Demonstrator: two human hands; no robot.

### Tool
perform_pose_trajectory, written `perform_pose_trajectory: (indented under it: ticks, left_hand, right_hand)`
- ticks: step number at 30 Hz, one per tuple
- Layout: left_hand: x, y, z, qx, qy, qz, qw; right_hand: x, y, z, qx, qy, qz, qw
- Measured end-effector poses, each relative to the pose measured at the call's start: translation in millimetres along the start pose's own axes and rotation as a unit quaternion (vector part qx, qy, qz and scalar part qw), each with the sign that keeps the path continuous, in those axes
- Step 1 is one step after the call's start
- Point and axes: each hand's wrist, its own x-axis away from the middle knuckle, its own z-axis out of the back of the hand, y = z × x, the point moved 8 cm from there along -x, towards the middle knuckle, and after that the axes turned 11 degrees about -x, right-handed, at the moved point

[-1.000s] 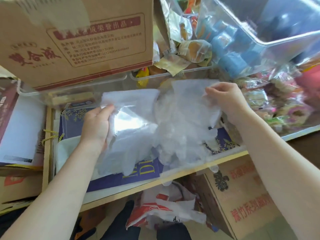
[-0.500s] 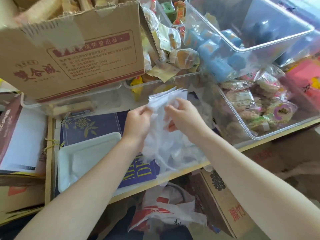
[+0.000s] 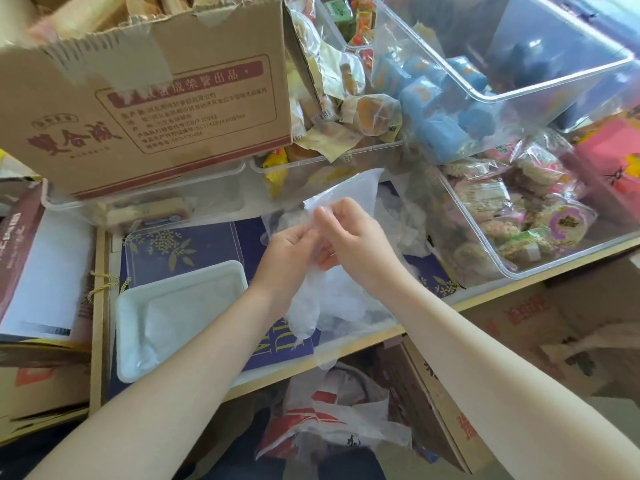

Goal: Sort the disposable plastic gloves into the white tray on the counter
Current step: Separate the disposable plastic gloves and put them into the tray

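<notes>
Both hands, left hand [image 3: 289, 252] and right hand [image 3: 349, 237], pinch the bunched gloves [image 3: 311, 306] together, gathering them beside the white tray [image 3: 138, 306], likely for transfer.

Clear crumpled gloves [image 3: 332, 292] hang bunched – white tray [image 3: 180, 282] left, beside them

- We have one view only, a wide-angle camera worn on the head, so no second view shares any of the scene.
- It looks forward and steeply down over the bench [image 3: 363, 362], whose front edge slants from 8 o'clock up towards 3 o'clock.
- We sit close: both forearms enter from 6 o'clock, and the left hand [image 3: 289, 252] and right hand [image 3: 349, 237] meet near centre.
- A cardboard box [image 3: 149, 109] fills 11 o'clock; clear bins [image 3: 519, 271] curve at 2 o'clock.
- The floor below the bench shows at 6 o'clock.
</notes>
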Motion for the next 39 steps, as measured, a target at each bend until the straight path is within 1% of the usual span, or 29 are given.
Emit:
perform_pose_trajectory:
  ticks: [2, 4, 5, 7, 8, 9, 10, 11, 12, 13, 14, 15, 16, 17, 18, 19, 20, 21, 23, 24, 26, 29, 32, 34, 36, 37, 39]
  left_hand:
    - [1.9, 2.5, 1.7, 0.032, -0.022, -0.017, 0.999]
    - [6.0, 6.3, 3.8, 0.027, -0.039, -0.040, 0.998]
    - [7.3, 7.5, 5.0, 0.013, -0.039, -0.050, 0.998]
    - [8.3, 8.8, 10.7, -0.017, -0.023, -0.054, 0.998]
    - [7.5, 7.7, 14.4, -0.020, -0.016, -0.054, 0.998]
    - [7.0, 7.0, 16.8, -0.012, -0.015, -0.053, 0.998]
    - [7.0, 5.6, 20.0, -0.002, -0.016, -0.048, 0.999]
    - [7.9, 5.4, 22.5, 0.011, -0.022, -0.041, 0.999]
    - [9.0, 4.8, 24.7, 0.030, -0.032, -0.033, 0.998]
    - [9.9, 3.6, 26.5, 0.055, -0.045, -0.025, 0.997]
    - [10.6, 2.1, 28.5, 0.079, -0.058, -0.016, 0.995]
    - [11.4, 1.6, 29.8, 0.101, -0.070, -0.008, 0.992]
    - [11.9, 0.5, 31.7, 0.116, -0.079, -0.004, 0.990]
    - [11.8, -0.3, 34.0, 0.123, -0.083, -0.004, 0.989]
    - [11.4, -0.7, 36.4, 0.125, -0.083, -0.008, 0.989]
    - [11.6, 0.2, 38.3, 0.125, -0.079, -0.012, 0.989]
    - [11.3, -0.7, 40.7, 0.121, -0.073, -0.014, 0.990]
    - [10.8, -3.3, 42.8, 0.117, -0.069, -0.014, 0.991]
    - [9.6, -8.9, 47.4, 0.084, -0.067, -0.012, 0.994]
    - [8.7, -12.9, 50.0, 0.046, -0.071, -0.014, 0.996]
    - [8.1, -26.1, 52.5, -0.045, -0.117, -0.006, 0.992]
    - [15.6, -45.7, 53.7, -0.145, -0.207, 0.035, 0.967]
    - [19.9, -59.4, 60.0, -0.218, -0.251, 0.046, 0.942]
    - [15.2, -69.7, 68.3, -0.266, -0.239, 0.054, 0.933]
    - [5.7, -72.9, 74.5, -0.284, -0.184, 0.056, 0.940]
    - [1.0, -71.4, 76.6, -0.273, -0.142, 0.059, 0.950]
    - [-3.9, -60.0, 78.3, -0.202, -0.055, 0.049, 0.977]
  right_hand:
    - [2.7, 4.1, -3.4, -0.099, -0.017, -0.023, 0.995]
    - [6.0, 3.4, -4.2, -0.172, -0.017, -0.027, 0.985]
    - [7.5, 2.2, -4.6, -0.188, -0.022, -0.025, 0.982]
    - [10.5, 0.9, -6.7, -0.179, -0.041, -0.023, 0.983]
    - [12.0, 0.8, -5.0, -0.146, -0.038, -0.011, 0.988]
    - [12.2, -1.8, 3.1, -0.079, -0.009, 0.028, 0.996]
    - [12.2, -6.4, 15.9, 0.015, 0.044, 0.080, 0.996]
    - [11.4, -7.8, 30.7, 0.104, 0.100, 0.118, 0.983]
    - [9.2, -5.4, 46.9, 0.153, 0.152, 0.123, 0.969]
    - [5.7, -0.3, 60.1, 0.156, 0.173, 0.092, 0.968]
    - [1.7, 7.3, 67.6, 0.111, 0.158, 0.037, 0.980]
    - [-4.0, 19.7, 71.1, 0.035, 0.120, -0.012, 0.992]
    - [-6.8, 27.7, 67.8, -0.041, 0.067, -0.044, 0.996]
    - [-7.7, 28.7, 61.4, -0.078, 0.009, -0.048, 0.996]
    - [-7.1, 25.4, 56.0, -0.067, -0.030, -0.034, 0.997]
    - [-6.4, 20.7, 52.1, -0.032, -0.044, -0.014, 0.998]
    - [-6.0, 17.3, 49.8, -0.010, -0.041, 0.003, 0.999]
    - [-7.0, 17.1, 47.5, -0.010, -0.038, 0.010, 0.999]
    - [-9.7, 18.5, 42.8, -0.032, -0.027, 0.007, 0.999]
    - [-10.3, 17.3, 41.1, -0.034, -0.019, 0.009, 0.999]
    - [-12.2, 15.7, 39.3, -0.030, -0.011, 0.019, 0.999]
    - [-15.0, 15.4, 39.0, -0.017, -0.014, 0.037, 0.999]
    - [-13.3, 17.7, 33.2, -0.002, -0.041, 0.040, 0.998]
    - [-10.8, 21.2, 25.4, 0.008, -0.062, 0.042, 0.997]
    - [-9.0, 26.4, 17.5, 0.022, -0.071, 0.041, 0.996]
    - [-8.9, 31.3, 13.1, 0.028, -0.073, 0.039, 0.996]
    - [-7.5, 39.7, 3.2, 0.032, -0.070, 0.030, 0.997]
